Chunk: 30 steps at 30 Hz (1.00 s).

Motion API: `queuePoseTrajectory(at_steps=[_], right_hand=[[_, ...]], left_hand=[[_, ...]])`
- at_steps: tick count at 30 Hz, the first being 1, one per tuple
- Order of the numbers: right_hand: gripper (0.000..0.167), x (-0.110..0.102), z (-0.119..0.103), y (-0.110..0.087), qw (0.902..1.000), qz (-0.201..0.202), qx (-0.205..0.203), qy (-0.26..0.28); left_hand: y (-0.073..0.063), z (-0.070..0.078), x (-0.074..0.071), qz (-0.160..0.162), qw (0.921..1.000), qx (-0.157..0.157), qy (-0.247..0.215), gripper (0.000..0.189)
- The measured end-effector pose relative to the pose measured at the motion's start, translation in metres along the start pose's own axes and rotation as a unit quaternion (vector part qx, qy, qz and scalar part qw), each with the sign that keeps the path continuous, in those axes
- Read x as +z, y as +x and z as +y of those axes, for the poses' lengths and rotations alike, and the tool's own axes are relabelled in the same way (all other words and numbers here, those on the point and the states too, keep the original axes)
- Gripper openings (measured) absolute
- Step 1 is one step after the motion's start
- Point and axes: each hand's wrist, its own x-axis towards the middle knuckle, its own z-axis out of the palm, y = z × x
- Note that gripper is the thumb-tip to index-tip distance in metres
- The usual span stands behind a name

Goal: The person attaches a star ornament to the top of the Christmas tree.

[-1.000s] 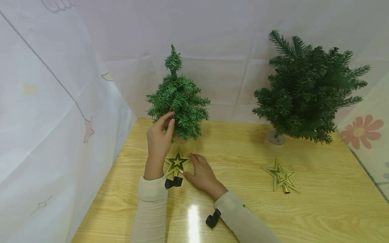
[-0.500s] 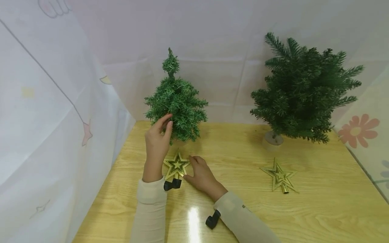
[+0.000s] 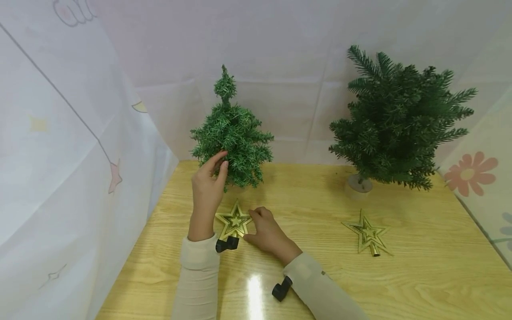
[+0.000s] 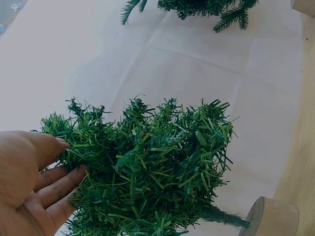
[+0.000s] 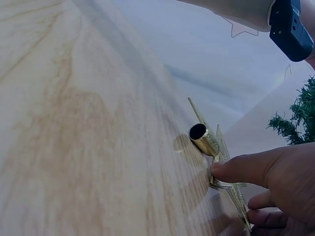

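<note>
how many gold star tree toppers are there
2: the left star topper, pinched by the right hand; the right star topper, in front of the darker tree.

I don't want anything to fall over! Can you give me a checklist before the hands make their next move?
1. Small tree standing upright: ok.
2. Left hand gripping that tree firmly: cannot tell; its fingers reach into the branches.
3. Right hand at the gold star in front of that tree: ok, on its edge.
4. Star's tube uncovered at its mouth: ok.
5. Star lifted clear of the table: cannot tell.
</note>
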Motion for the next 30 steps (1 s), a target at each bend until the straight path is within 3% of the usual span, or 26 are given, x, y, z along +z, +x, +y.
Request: queuePoseTrajectory(at_steps=[10, 30], right_hand=[[0.088, -0.007, -0.002, -0.004, 0.9997, -0.013, 0.009, 0.021], [0.077, -0.015, 0.003, -0.005, 0.9988, 0.047, -0.011, 0.0]], left_hand=[[0.001, 0.001, -0.002, 0.007, 0.9997, 0.006, 0.02, 0.033], [0.0, 0.0, -0.001, 0.008, 0.9988, 0.023, 0.042, 0.032]])
